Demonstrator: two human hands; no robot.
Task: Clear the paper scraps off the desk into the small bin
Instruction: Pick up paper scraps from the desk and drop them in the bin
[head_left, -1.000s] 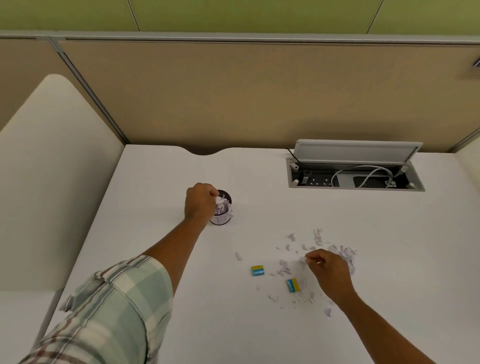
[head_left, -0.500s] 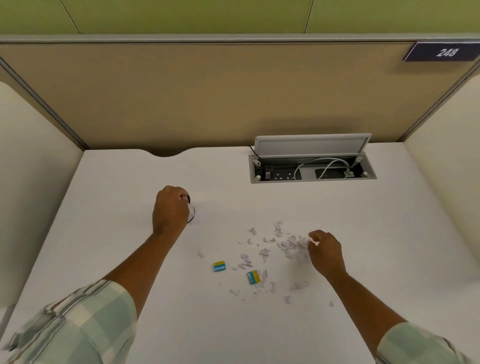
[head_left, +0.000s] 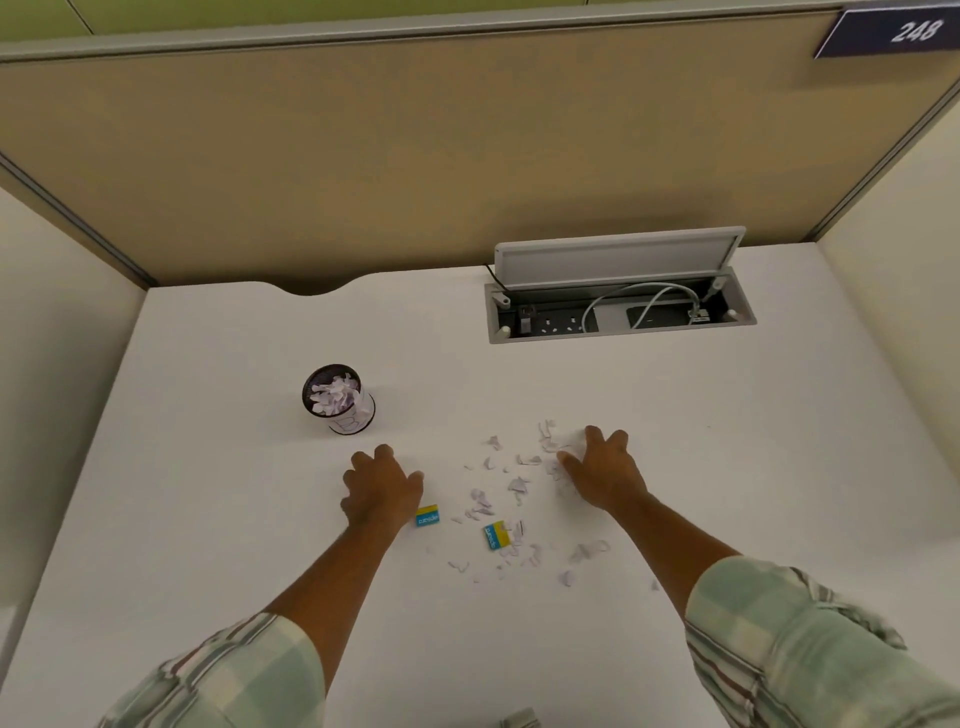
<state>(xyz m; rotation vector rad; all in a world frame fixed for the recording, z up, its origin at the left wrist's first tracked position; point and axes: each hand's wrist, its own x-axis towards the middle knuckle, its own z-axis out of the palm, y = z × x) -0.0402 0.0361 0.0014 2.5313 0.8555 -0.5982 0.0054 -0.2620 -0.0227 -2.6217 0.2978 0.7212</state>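
A small black mesh bin (head_left: 338, 399) stands on the white desk (head_left: 208, 493), with white paper scraps heaped inside. Many small white paper scraps (head_left: 511, 488) lie scattered on the desk between my hands. My left hand (head_left: 382, 491) rests on the desk below and to the right of the bin, fingers apart, holding nothing. My right hand (head_left: 602, 470) lies with spread fingers on the right edge of the scrap pile, touching some scraps.
Two small blue-and-yellow erasers (head_left: 427, 516) (head_left: 497, 534) lie among the scraps. An open cable box (head_left: 618, 312) with sockets and a white cable is set into the desk at the back right. Cubicle partitions (head_left: 363, 156) wall the desk on three sides.
My left hand left the bin's mouth and came down to the desk beside the left eraser. My right hand opened and spread over the scraps. The bin now shows uncovered.
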